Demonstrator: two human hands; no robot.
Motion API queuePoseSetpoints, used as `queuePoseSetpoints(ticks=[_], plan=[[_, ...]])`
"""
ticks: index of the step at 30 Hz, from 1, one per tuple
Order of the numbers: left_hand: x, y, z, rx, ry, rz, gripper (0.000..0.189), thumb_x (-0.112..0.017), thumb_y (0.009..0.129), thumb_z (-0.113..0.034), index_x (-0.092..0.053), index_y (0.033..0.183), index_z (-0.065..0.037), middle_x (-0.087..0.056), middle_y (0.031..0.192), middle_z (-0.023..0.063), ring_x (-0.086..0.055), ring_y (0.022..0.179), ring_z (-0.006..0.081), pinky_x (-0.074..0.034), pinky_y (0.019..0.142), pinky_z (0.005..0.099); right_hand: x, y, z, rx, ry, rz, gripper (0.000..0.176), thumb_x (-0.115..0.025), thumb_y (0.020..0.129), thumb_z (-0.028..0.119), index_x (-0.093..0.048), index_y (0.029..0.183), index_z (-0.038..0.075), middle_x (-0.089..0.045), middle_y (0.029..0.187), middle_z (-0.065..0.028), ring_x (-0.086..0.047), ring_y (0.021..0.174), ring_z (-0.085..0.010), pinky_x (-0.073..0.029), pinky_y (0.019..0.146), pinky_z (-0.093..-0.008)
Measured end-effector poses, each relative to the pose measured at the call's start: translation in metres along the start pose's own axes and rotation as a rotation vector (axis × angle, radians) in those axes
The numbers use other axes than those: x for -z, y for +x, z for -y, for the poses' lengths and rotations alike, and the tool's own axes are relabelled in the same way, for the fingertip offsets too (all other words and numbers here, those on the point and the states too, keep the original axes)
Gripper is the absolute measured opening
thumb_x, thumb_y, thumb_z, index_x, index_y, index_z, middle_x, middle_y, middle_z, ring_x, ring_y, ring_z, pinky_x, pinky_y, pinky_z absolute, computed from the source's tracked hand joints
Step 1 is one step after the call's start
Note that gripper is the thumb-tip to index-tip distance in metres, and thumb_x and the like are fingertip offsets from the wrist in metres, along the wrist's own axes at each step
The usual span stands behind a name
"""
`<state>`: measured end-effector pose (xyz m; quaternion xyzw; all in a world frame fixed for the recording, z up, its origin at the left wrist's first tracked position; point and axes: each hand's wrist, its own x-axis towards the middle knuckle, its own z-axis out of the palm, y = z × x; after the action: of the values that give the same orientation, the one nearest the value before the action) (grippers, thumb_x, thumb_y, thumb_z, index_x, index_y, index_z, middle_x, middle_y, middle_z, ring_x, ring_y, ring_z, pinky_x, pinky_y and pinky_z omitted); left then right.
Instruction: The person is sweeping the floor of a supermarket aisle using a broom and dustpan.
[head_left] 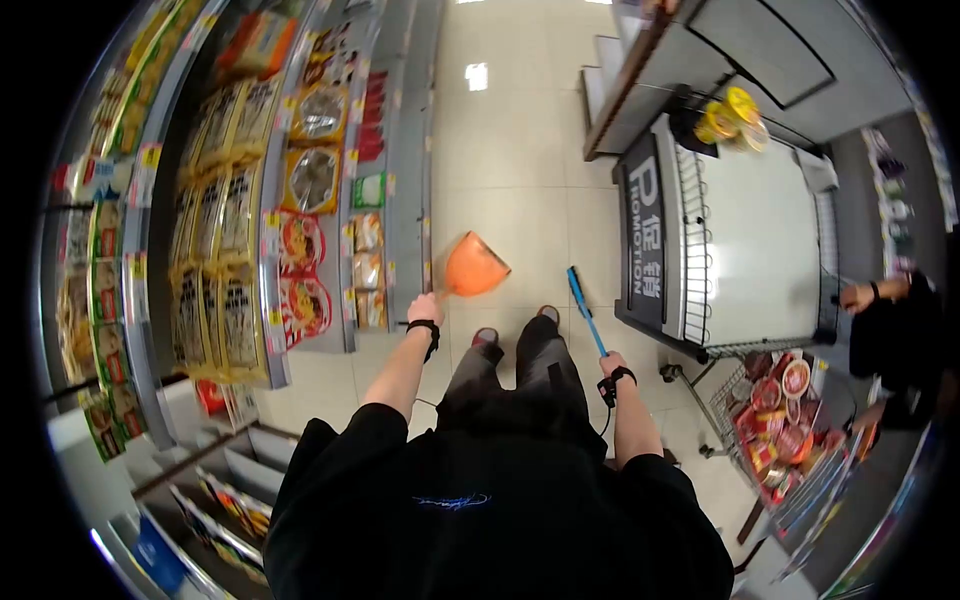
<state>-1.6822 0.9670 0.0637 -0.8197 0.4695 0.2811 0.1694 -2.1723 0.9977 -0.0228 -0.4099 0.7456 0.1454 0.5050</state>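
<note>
Left hand [426, 308] grips orange dustpan [476, 268] angled forward-right, right hand [612, 366] grips blue brush [580, 297], its long axis slanting forward-left.

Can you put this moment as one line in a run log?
left hand: holds orange dustpan; right hand: holds blue brush; place: tiled shop floor

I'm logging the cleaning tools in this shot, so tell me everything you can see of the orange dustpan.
The dustpan is orange, roughly fan-shaped, and looks like plastic. Its wide mouth has a darker edge and points forward and to the right; the pan narrows back toward the left hand, which grips it at the handle end. It shows against the pale tiled floor, beside the shelving on the left; whether it touches the floor is unclear.
</note>
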Motion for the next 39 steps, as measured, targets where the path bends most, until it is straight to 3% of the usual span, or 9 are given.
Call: queuePoseSetpoints(ticks=[4,6,8,12,18,22,27,34,39], plan=[[-0.007,0.003,0.001,0.062,-0.018,-0.055,0.024,-0.049,0.089,-0.021,-0.066,0.096,-0.006,-0.065,0.097,0.0194,-0.064,0.092,0.0363,-0.053,0.080,0.0433,-0.003,0.102,-0.043,0.136,-0.200,-0.185,0.053,-0.043,0.079,0.016,-0.044,0.130,0.003,-0.064,0.084,-0.0203,-0.062,0.061,-0.0312,-0.047,0.052,-0.0405],[-0.021,0.015,0.008,0.070,0.014,-0.058,0.027,-0.049,0.090,-0.026,-0.067,0.093,-0.006,-0.066,0.095,0.0189,-0.064,0.089,0.0363,-0.053,0.077,0.0434,0.034,0.075,0.004,0.077,-0.167,-0.032,0.049,-0.041,0.079,0.015,-0.048,0.126,0.003,-0.064,0.088,-0.0221,-0.063,0.063,-0.0315,-0.048,0.054,-0.0410],[-0.031,0.020,0.013,0.083,0.052,-0.156,0.031,-0.048,0.091,-0.030,-0.068,0.089,-0.006,-0.066,0.090,0.0181,-0.065,0.085,0.0359,-0.054,0.074,0.0434,0.032,0.114,-0.005,0.265,-0.411,-0.175,0.041,-0.042,0.079,0.013,-0.051,0.117,0.001,-0.062,0.086,-0.0236,-0.065,0.071,-0.0324,-0.050,0.061,-0.0413],[-0.023,0.033,0.023,0.144,0.030,-0.195,0.035,-0.052,0.089,-0.037,-0.069,0.085,-0.007,-0.067,0.080,0.0155,-0.066,0.079,0.0335,-0.054,0.070,0.0425,0.029,0.167,0.013,0.089,-0.315,-0.160,0.038,-0.045,0.077,0.013,-0.054,0.113,0.001,-0.063,0.092,-0.0250,-0.063,0.082,-0.0394,-0.050,0.069,-0.0437],[-0.012,0.042,0.021,0.174,0.055,-0.214,0.030,-0.056,0.087,-0.035,-0.068,0.085,-0.007,-0.067,0.082,0.0142,-0.067,0.079,0.0322,-0.054,0.069,0.0398,0.010,0.156,0.096,0.264,-0.378,-0.112,0.038,-0.050,0.077,0.017,-0.055,0.109,-0.002,-0.058,0.108,-0.0286,-0.055,0.104,-0.0430,-0.045,0.090,-0.0456],[0.003,0.041,0.012,0.148,0.060,-0.182,0.024,-0.055,0.086,-0.027,-0.068,0.086,-0.008,-0.067,0.085,0.0137,-0.067,0.081,0.0314,-0.054,0.071,0.0392,-0.008,0.093,0.180,0.300,-0.406,0.027,0.047,-0.049,0.077,0.012,-0.049,0.121,-0.005,-0.058,0.111,-0.0289,-0.054,0.109,-0.0406,-0.045,0.093,-0.0431],[0.008,0.041,-0.001,0.161,0.063,-0.164,0.019,-0.054,0.085,-0.018,-0.070,0.087,-0.008,-0.068,0.088,0.0149,-0.067,0.083,0.0309,-0.055,0.072,0.0389,-0.048,0.061,0.229,0.473,-0.530,0.158,0.033,-0.045,0.079,0.009,-0.056,0.109,0.002,-0.059,0.110,-0.0265,-0.057,0.105,-0.0391,-0.046,0.091,-0.0445],[0.007,0.034,0.003,0.140,0.072,-0.181,0.018,-0.055,0.084,-0.019,-0.070,0.086,-0.008,-0.068,0.086,0.0145,-0.067,0.082,0.0299,-0.055,0.072,0.0378,-0.054,0.076,0.228,0.742,-0.542,0.399,0.044,-0.045,0.078,0.009,-0.054,0.122,0.012,-0.059,0.113,-0.0215,-0.056,0.105,-0.0377,-0.045,0.090,-0.0449],[0.005,0.036,0.002,0.135,0.079,-0.161,0.021,-0.054,0.087,-0.023,-0.069,0.086,-0.008,-0.068,0.087,0.0145,-0.067,0.084,0.0299,-0.054,0.072,0.0377,-0.009,0.067,0.227,0.689,-0.598,0.149,0.048,-0.045,0.082,0.012,-0.047,0.129,0.009,-0.061,0.107,-0.0238,-0.058,0.102,-0.0387,-0.046,0.089,-0.0472]])
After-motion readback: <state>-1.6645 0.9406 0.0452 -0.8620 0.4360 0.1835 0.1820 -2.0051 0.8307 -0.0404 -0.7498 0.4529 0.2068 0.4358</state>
